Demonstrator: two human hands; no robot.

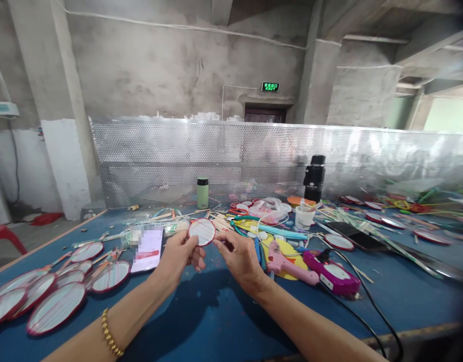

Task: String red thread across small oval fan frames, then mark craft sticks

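The left hand (179,250) pinches a small red-rimmed disc (202,231) at its near left edge, thumb hiding part of the rim. The right hand (242,255) bunches its fingertips at the right edge; I can't tell whether they grasp anything. Beyond stands a green bottle (202,195).

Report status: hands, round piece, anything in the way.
Left hand pinching small round white disc with red rim. Right hand at disc's lower-right edge, contact unclear. Pink pistol-shaped glue gun lies right of right hand, possible snag.
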